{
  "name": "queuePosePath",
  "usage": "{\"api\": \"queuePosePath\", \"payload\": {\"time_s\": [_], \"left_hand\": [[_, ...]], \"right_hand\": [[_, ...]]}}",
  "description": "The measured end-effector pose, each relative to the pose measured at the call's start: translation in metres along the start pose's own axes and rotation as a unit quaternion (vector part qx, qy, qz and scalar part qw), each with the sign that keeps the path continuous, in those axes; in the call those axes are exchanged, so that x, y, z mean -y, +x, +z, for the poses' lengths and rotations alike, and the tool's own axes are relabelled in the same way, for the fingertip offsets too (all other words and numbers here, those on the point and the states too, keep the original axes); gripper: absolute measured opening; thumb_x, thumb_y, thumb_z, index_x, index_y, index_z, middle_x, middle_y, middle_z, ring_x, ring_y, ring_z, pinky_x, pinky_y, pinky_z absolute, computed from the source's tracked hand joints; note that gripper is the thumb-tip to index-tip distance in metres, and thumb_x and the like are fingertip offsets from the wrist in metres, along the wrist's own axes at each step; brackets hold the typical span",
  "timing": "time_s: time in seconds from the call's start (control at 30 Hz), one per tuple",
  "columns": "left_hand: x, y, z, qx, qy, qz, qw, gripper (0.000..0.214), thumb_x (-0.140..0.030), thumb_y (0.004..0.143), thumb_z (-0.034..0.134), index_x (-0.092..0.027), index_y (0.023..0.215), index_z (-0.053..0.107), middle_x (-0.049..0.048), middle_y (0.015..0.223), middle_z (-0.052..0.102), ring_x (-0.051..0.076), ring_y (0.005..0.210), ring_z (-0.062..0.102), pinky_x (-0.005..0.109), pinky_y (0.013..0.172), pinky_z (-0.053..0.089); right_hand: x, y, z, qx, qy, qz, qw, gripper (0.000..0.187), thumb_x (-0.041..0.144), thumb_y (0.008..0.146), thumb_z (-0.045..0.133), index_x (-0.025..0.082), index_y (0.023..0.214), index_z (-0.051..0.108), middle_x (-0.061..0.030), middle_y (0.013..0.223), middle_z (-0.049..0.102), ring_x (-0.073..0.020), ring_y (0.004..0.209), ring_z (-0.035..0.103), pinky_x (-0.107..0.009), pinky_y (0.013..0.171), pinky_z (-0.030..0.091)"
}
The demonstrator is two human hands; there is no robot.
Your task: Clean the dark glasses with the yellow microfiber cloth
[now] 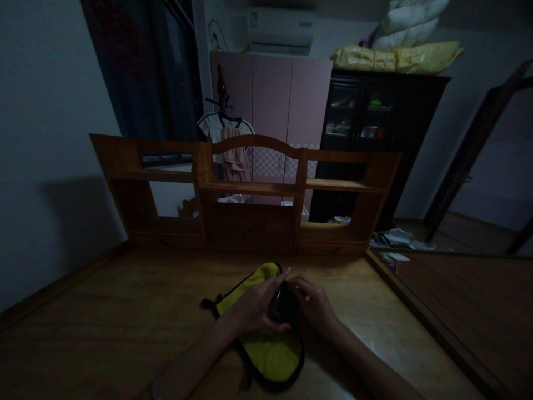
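A yellow fabric pouch with black trim and black tabs lies flat on a wooden surface, in the lower middle of the head view. Over it, my left hand is curled around a dark, glossy object, with the thumb below and the fingers above. The object's kind is not clear in the dim light. On its right side, my right hand has its fingers bent and pinched against the object's upper edge. Part of the pouch is hidden under my left hand and forearm.
The wooden surface has a raised rim on the right. Along its far side stands a wooden shelf unit with open compartments. Behind it are a pink wardrobe, a dark cabinet and hanging clothes.
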State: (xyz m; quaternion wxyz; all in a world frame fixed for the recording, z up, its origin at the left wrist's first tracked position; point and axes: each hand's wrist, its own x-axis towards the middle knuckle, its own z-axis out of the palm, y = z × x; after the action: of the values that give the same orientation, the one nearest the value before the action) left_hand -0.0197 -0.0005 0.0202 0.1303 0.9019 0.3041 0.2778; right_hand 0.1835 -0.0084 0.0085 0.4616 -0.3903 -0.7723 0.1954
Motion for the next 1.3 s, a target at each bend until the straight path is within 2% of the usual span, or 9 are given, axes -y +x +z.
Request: {"api": "queuePosePath", "payload": {"time_s": [0.2,0.43,0.83,1.1,1.3], "left_hand": [[0.002,-0.001,0.003,0.0,0.003,0.001,1.0,0.121,-0.054,0.063,0.08,-0.027,0.152,0.003,0.0116,0.13,0.054,0.031,0.116,0.055,0.045,0.099,0.045],[0.001,0.0,0.002,-0.003,-0.011,0.012,1.0,0.12,-0.049,0.064,0.081,-0.027,0.152,0.002,0.011,0.133,0.053,0.03,0.118,0.054,0.043,0.1,0.044],[0.0,-0.001,0.002,-0.003,-0.007,0.014,1.0,0.118,-0.056,0.066,0.078,-0.028,0.152,0.002,0.0119,0.136,0.051,0.032,0.12,0.053,0.045,0.1,0.044],[-0.003,0.001,-0.001,0.011,0.005,0.023,1.0,0.114,-0.051,0.066,0.079,-0.029,0.152,0.006,0.0097,0.138,0.049,0.031,0.122,0.051,0.043,0.102,0.043],[-0.002,0.001,-0.001,0.02,0.021,0.009,1.0,0.11,-0.053,0.065,0.078,-0.031,0.151,0.012,0.0093,0.138,0.049,0.032,0.118,0.053,0.045,0.1,0.045]], "right_hand": [[-0.001,0.0,-0.002,-0.009,-0.017,0.005,1.0,0.02,0.018,0.094,0.047,0.022,0.095,0.067,-0.0024,0.088,0.066,-0.0155,0.078,0.063,-0.025,0.069,0.048],[0.002,0.0,-0.007,0.008,-0.027,0.0,1.0,0.016,0.024,0.093,0.05,0.022,0.101,0.064,-0.0013,0.084,0.064,-0.0132,0.064,0.058,-0.023,0.059,0.044],[0.006,0.0,-0.01,0.035,-0.044,-0.002,0.998,0.017,0.022,0.09,0.053,0.022,0.105,0.061,-0.0008,0.086,0.064,-0.0134,0.064,0.057,-0.024,0.06,0.045],[-0.004,-0.001,-0.006,0.01,-0.03,0.014,0.999,0.018,0.018,0.086,0.058,0.024,0.1,0.068,-0.0011,0.089,0.067,-0.014,0.067,0.059,-0.025,0.063,0.048],[-0.002,-0.001,-0.004,0.003,-0.016,-0.012,1.0,0.021,0.017,0.088,0.054,0.024,0.101,0.069,-0.0038,0.095,0.069,-0.0163,0.076,0.063,-0.026,0.067,0.051]]}}
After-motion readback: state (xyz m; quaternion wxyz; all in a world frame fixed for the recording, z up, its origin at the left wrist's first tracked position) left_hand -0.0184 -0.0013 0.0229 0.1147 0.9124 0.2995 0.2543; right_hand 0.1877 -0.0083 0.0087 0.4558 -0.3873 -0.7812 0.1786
